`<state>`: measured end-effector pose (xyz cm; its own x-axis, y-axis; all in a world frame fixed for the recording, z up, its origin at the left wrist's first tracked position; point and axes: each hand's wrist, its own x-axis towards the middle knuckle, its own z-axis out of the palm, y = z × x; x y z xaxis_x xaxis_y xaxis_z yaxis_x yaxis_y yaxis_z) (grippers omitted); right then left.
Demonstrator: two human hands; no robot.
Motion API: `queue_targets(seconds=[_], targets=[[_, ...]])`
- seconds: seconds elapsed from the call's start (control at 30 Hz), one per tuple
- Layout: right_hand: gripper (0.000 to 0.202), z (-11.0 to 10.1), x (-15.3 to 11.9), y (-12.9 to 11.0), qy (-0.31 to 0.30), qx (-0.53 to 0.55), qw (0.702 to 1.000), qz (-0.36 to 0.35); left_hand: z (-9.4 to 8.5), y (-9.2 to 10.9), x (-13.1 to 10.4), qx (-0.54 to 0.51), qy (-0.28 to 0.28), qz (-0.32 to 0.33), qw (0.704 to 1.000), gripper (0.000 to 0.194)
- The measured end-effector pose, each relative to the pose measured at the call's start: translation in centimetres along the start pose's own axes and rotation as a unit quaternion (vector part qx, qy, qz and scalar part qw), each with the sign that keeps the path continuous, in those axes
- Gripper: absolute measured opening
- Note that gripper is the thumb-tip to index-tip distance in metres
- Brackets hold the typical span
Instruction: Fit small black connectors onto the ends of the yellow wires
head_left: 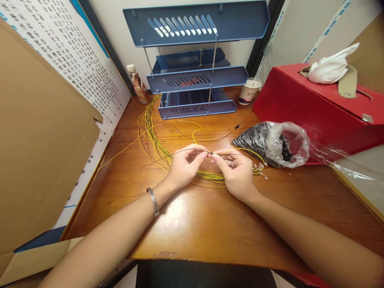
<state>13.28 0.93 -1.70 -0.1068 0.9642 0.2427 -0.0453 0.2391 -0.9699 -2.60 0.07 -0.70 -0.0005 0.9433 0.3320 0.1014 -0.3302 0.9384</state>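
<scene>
At the left of the frame a leaning sheet of cardboard [39, 152] and a printed poster [75, 60] wall off the desk [192, 224]. Just right of them, a loose sheaf of yellow wires [153, 140] runs from near a small bottle [138, 85] at the upper left down and rightward across the wood, passing under both hands toward the middle of the frame.

The left hand [183, 166], with a metal bracelet [153, 201] on its wrist, sits at the centre, thumb and forefinger pinched shut on a single thin dark wire [192, 151]. That wire lies nearly level across the frame, its long axis left to right: one end trails off to the left over the yellow sheaf, the other reaches the right hand. The two pinches nearly touch at the centre, so neither hand is clearly nearer; the wire sits right between their fingertips, just above the sheaf.

The right hand [235, 172] closes its fingertips on the same wire's right part, the other fingers curled in. What sits at the exact meeting point is too small to make out. Past this hand, the sheaf's ends [259, 169] fan out with small pale terminals pointing right.

Further right lies a clear plastic bag [276, 144] of small dark parts, mouth open, against a red box [315, 108] topped with a white tissue [330, 66]. Behind the hands stand a blue tiered tray rack [198, 76] and a paper cup [249, 91].
</scene>
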Motion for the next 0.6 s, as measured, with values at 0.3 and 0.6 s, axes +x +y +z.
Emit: queue_targets(seconds=[0.3,0.6], targets=[[0.026,0.01,-0.09,0.28,0.006,-0.019,1.000,-0.007,0.02,-0.37,0.06,-0.001,0.007,-0.010,1.000,0.012],[0.024,0.04,-0.17,0.25,0.012,-0.041,0.999,-0.020,-0.01,-0.02,0.13,-0.002,0.025,-0.025,0.999,0.020]])
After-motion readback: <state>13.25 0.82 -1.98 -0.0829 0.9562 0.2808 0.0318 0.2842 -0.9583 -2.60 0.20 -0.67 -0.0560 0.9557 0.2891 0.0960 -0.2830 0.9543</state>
